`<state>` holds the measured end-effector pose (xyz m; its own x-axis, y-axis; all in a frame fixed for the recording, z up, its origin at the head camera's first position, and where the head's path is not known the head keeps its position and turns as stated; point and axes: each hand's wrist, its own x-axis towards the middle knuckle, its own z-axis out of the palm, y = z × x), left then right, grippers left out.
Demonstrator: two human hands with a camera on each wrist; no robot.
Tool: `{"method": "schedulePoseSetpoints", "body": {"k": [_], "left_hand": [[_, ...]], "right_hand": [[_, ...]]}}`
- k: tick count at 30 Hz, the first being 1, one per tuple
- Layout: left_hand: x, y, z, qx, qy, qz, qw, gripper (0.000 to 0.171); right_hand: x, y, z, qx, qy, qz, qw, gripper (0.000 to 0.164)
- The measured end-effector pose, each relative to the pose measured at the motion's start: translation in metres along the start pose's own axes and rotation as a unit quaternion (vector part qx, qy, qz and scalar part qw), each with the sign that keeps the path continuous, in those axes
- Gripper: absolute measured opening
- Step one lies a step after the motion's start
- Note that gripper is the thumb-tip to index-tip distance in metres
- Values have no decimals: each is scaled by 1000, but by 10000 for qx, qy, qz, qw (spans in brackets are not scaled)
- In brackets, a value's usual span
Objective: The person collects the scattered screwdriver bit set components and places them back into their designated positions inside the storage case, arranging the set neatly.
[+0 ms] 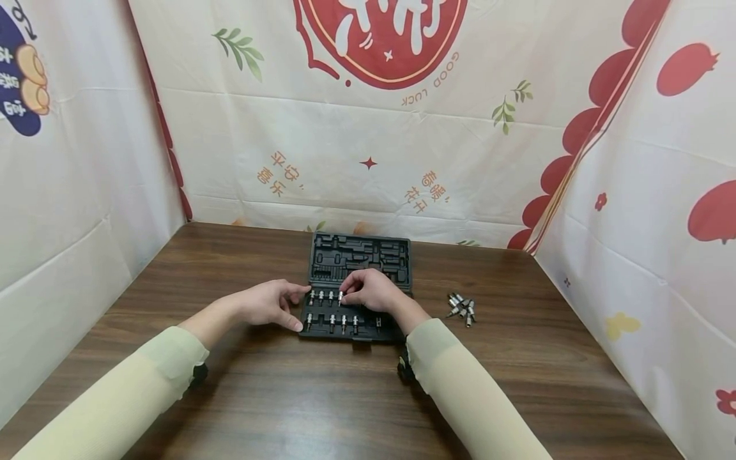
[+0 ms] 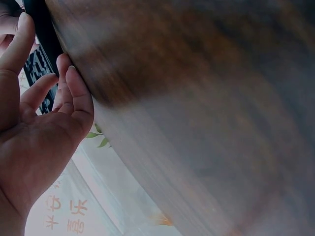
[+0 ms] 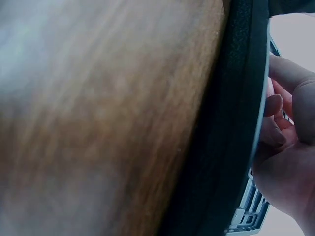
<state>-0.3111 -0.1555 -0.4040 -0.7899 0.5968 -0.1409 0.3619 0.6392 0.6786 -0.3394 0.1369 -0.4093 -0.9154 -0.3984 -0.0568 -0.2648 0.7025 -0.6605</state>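
A black plastic tool case (image 1: 361, 340) lies unfolded on the table, its moulded lid (image 1: 332, 259) leaning back behind the base. Short silver bit sockets (image 1: 344, 324) stand in two rows in the base. My right hand (image 1: 375, 291) is over the back row and pinches one bit socket (image 1: 340, 298) between thumb and fingertips, at the right end of that row's sockets. At the case's left side rests my left hand (image 1: 266, 303), thumb at the front corner and fingers stretched to the hinge side. In the left wrist view, the left hand's fingers (image 2: 81, 93) touch the case edge.
A small pile of loose bit sockets (image 1: 462, 308) lies on the brown wooden table (image 1: 259, 396), to the right of the case. Printed cloth (image 1: 368, 128) hangs behind the table and on both sides. Dark bands sit at both sleeve cuffs.
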Motion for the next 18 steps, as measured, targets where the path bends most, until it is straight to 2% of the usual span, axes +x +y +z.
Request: {"method": "schedulePoseSetpoints", "body": {"k": [18], "left_hand": [[-4,4,-1,-50,-50,45,10000,93]], "right_hand": [[0,0,-3,-136,-32,-148,9998,16]]}}
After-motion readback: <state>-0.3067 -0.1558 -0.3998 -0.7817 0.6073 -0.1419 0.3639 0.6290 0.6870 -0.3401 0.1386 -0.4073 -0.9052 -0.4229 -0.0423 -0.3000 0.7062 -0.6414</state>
